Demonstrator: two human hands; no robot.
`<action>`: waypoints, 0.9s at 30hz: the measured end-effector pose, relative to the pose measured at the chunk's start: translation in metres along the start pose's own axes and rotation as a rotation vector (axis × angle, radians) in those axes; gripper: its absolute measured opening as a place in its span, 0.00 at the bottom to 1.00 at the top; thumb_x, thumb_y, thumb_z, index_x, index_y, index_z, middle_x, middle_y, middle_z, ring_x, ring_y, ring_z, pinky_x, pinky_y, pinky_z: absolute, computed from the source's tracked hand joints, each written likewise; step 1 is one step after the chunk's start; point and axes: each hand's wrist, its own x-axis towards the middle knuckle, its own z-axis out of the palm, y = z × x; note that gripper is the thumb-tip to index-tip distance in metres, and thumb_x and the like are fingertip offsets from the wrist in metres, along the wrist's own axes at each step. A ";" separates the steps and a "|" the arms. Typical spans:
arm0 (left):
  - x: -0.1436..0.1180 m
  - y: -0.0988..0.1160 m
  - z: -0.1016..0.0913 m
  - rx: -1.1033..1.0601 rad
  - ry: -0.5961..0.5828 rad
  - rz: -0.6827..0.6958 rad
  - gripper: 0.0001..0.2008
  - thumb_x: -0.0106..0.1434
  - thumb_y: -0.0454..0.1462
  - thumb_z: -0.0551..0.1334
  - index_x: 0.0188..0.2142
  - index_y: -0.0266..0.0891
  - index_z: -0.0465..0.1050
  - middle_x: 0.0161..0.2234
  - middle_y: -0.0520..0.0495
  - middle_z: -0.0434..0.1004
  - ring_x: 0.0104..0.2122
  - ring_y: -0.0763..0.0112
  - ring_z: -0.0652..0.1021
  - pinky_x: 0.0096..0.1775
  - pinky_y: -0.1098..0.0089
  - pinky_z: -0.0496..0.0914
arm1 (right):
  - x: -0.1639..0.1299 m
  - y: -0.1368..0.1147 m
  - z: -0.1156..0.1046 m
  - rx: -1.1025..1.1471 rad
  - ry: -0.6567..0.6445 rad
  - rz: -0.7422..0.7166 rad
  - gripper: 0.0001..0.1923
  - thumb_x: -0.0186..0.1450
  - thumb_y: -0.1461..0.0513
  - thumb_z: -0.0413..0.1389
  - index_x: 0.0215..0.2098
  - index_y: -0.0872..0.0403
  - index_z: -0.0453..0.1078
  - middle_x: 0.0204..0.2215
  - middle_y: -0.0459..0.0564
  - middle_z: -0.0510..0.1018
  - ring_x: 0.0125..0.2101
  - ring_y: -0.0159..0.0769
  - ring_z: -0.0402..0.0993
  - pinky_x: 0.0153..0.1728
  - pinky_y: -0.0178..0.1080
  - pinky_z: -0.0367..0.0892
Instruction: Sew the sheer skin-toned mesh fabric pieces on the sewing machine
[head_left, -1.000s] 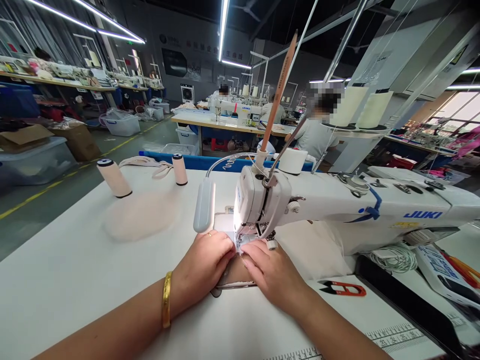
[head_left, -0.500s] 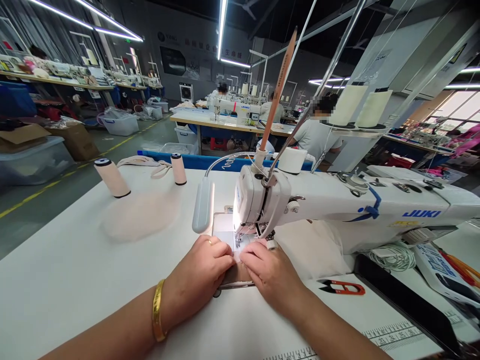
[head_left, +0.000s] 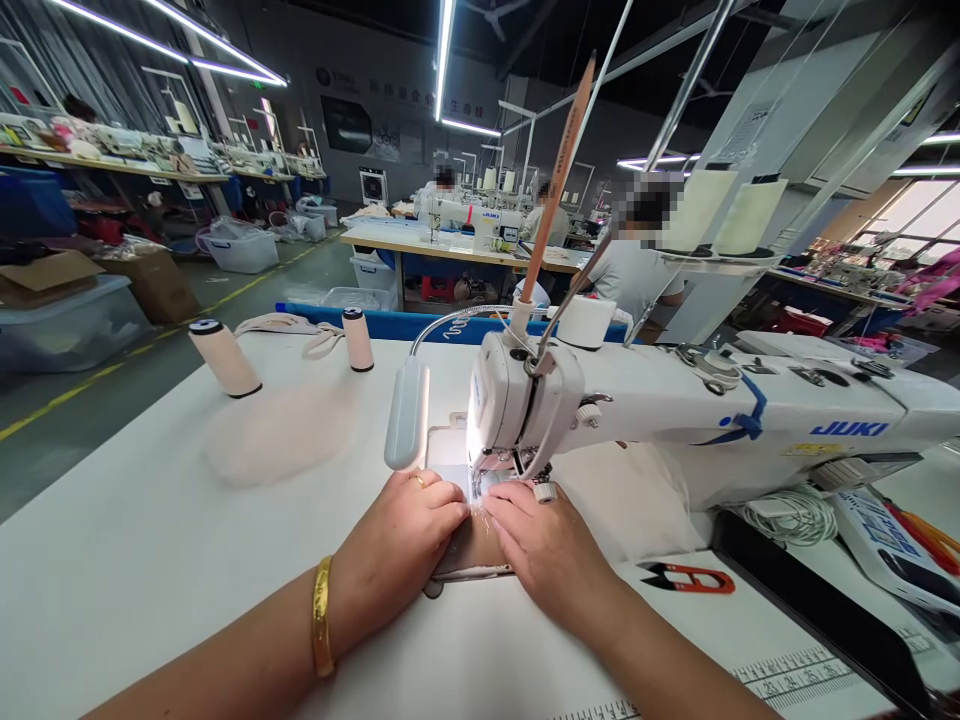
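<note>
My left hand [head_left: 409, 525] is closed, its thumb and forefinger pinched just left of the needle area of a white sewing machine [head_left: 525, 400]. My right hand [head_left: 551, 540] is closed opposite it, fingertips close under the presser foot [head_left: 478, 485]. Between them they grip the edge of a thin, pale sheer fabric [head_left: 630, 490]; most of that edge is hidden by my fingers. The fabric spreads right, beneath the machine arm. Loose thread ends show over the brownish bed plate [head_left: 476, 555]. A slim lamp [head_left: 406, 415] lights the needle from the left.
Two pale thread cones [head_left: 226, 360] and a sheer fabric piece [head_left: 281, 435] are on the left of the table. To the right lie red thread snips [head_left: 690, 578], a black phone-like slab [head_left: 810, 610] and a coiled cable [head_left: 787, 520]. A pencil [head_left: 559, 180] stands atop the machine.
Both hands stay by the needle with nearly the same grip. My right hand has shifted slightly right, widening the gap; more bed plate and some thread ends show between them.
</note>
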 end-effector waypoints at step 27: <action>-0.008 0.048 -0.031 0.031 -0.267 -0.182 0.07 0.65 0.38 0.66 0.30 0.41 0.75 0.33 0.48 0.81 0.32 0.62 0.80 0.32 0.64 0.70 | -0.002 -0.020 -0.001 0.224 0.086 -0.299 0.19 0.72 0.66 0.52 0.60 0.48 0.67 0.52 0.55 0.80 0.51 0.46 0.77 0.49 0.47 0.77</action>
